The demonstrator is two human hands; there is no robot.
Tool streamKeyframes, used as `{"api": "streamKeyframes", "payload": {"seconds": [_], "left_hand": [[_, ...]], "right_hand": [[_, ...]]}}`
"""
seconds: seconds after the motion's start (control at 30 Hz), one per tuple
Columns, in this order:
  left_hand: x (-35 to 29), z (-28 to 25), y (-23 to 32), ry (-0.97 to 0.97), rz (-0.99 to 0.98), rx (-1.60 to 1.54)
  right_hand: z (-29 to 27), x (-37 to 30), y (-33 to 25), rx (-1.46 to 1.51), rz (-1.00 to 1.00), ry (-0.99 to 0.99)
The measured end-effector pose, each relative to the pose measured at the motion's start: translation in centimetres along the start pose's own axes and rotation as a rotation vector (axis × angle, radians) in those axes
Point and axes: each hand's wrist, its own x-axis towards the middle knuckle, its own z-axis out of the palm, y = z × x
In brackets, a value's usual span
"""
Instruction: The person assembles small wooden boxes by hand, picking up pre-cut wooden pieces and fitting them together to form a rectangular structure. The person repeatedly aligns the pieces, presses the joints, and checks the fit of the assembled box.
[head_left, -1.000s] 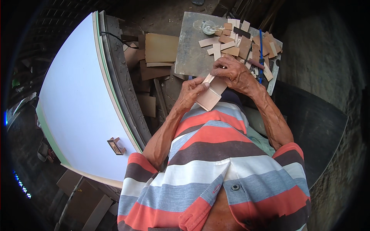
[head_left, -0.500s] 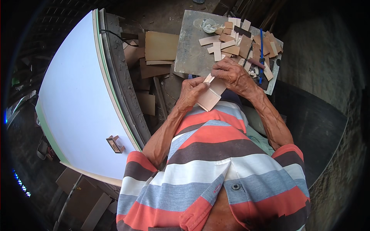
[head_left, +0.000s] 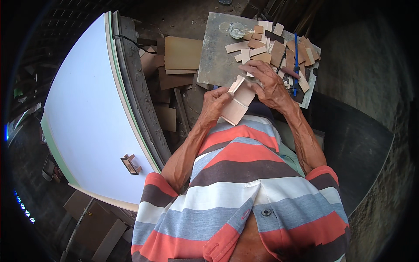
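Pinched in my left hand (head_left: 215, 104) is a small pale wooden piece (head_left: 237, 109), tilted above my lap. It has a raised strip along its left edge and a ridge across its middle. My right hand (head_left: 269, 86) is over its upper right end with the fingers stretched out and apart. The right thumb is close to the piece's edge; whether it touches I cannot tell. Past my right hand, several loose wooden strips and blocks (head_left: 277, 53) lie heaped on a grey work board (head_left: 214, 56).
A clear round dish (head_left: 237, 30) with whitish stuff and a blue bar-shaped tool (head_left: 296, 61) are on the work board. To the left stands a large white panel (head_left: 91, 113) bearing a small wooden frame-like piece (head_left: 131, 164). Brown sheets (head_left: 180, 52) lie between panel and board.
My right hand has let go of the wooden piece's upper end, and its fingers have spread. The upper end now shows. My left hand keeps its hold, barely moved.
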Motion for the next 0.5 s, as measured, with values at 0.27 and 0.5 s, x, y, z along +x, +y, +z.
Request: {"api": "streamKeyframes", "payload": {"seconds": [0.27,0.5], "left_hand": [[-0.5,1.0,0.9,0.026,0.061,0.034],[-0.5,1.2,0.6,0.06,0.086,0.198]], "right_hand": [[0.9,-1.1,1.2,0.31,0.478,-0.098],[2.3,-1.4,1.5,0.283,0.434,0.014]]}}
